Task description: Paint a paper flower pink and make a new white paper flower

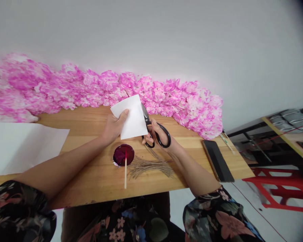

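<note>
A: Left hand [113,127]?
B: Grip pinched on white paper [131,117], thumb on top, held up over back middle of worktop [96,174].
A: Right hand [155,134]?
B: Fingers through black scissors [155,132], grip closed on handles, blades at paper's right edge.
A: Handling?
B: Looks light, thin, floppy, easily creased. Best pinched near edge, clear of blades.
A: Rest?
B: Red dish [123,154], stick [125,171], twine bundle [151,165] near front edge. Phone [217,160] by right edge. Pink flowers [111,89] along back. White sheet [20,146] at left end.
</note>
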Demonstrator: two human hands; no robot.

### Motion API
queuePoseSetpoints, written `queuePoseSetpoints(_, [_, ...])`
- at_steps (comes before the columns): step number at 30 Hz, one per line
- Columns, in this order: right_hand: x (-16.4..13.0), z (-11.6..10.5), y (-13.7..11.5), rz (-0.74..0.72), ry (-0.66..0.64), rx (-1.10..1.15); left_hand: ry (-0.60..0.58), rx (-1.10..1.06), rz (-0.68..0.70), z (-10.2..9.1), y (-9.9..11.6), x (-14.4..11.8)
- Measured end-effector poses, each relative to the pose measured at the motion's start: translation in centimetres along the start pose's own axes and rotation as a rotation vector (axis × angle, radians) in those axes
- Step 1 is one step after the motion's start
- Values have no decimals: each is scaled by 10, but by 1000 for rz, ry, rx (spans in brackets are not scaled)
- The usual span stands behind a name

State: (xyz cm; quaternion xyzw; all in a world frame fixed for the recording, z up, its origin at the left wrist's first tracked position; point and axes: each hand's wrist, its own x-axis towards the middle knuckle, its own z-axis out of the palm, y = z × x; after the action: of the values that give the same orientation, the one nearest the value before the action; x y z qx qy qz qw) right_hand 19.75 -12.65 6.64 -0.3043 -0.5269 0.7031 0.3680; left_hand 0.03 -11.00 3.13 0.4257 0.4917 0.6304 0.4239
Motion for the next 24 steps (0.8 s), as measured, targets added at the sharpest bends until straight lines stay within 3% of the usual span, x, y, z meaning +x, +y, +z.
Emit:
queuePoseSetpoints(8, [4,-8,5,-31,-30,-27,-48,7,-44,1,0,-3])
queuePoseSetpoints(17, [5,-2,4,-6,96,-73,-77,-34,-48,2,1,-2])
queuePoseSetpoints(24, [1,-2,4,1,28,-5,-53,-12,-49,0,2,-3])
